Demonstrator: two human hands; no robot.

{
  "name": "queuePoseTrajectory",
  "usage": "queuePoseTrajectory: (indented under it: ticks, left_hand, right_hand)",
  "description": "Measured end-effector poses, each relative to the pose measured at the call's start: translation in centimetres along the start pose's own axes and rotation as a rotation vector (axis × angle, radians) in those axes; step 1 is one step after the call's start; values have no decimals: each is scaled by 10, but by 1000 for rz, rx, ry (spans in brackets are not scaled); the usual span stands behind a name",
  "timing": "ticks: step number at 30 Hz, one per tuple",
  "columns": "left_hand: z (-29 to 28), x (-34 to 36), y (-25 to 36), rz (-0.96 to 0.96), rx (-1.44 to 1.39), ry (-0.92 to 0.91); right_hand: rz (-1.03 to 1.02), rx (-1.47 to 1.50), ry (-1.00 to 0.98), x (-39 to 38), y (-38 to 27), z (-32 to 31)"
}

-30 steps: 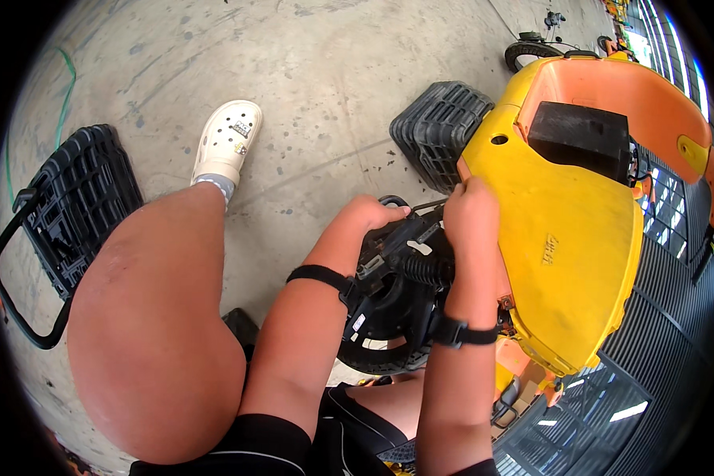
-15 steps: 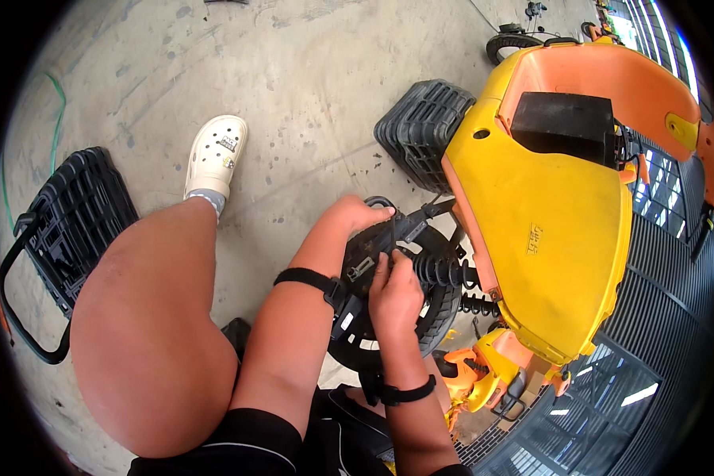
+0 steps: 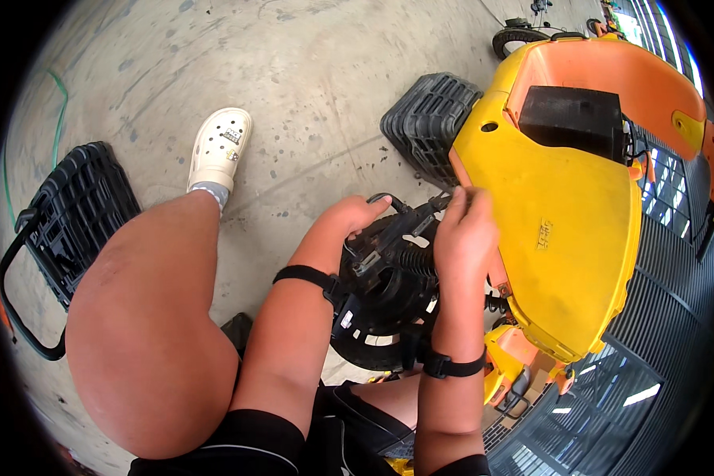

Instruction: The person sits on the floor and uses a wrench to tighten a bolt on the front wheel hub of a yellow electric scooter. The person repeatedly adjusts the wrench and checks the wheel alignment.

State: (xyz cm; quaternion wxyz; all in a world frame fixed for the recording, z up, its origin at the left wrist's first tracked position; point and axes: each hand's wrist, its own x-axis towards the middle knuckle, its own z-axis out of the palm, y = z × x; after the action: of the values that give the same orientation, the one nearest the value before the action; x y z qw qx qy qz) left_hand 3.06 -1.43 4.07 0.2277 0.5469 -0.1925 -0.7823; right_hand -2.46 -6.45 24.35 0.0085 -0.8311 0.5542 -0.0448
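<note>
Your left hand [image 3: 355, 216] was curled over the top rim of the black wheel hub [image 3: 389, 293], gripping it, w/ the hub sitting upright against the yellow body panel [image 3: 555, 238] of the small vehicle, near its lower-left edge. Your right hand [image 3: 464, 238] was pinched shut on a black part by the coil spring [image 3: 414, 260] at the hub's top; can't tell exactly which part. White clog [image 3: 218, 148] on the concrete floor [image 3: 293, 79], black crate [image 3: 75, 214] well apart at left.

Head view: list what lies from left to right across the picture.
Black ribbed wheel lying flat → white clog → left hand → right hand → yellow body panel.
</note>
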Motion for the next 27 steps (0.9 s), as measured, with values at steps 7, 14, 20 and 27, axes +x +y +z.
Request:
queuePoseTrajectory:
  ticks: [7, 14, 20, 27]
  left_hand:
    - [2, 1, -11, 89, 44, 79]
    - [15, 0, -21, 183, 134, 182]
    - [5, -21, -7, 65, 142, 74]
    - [19, -24, -8, 148, 226, 189]
  right_hand:
    - [54, -21, -11, 16, -4, -11]
    - [131, 78, -5, 17, 8, -10]
    - [107, 32, -25, 16, 0, -14]
    - [64, 3, -38, 17, 4, -18]
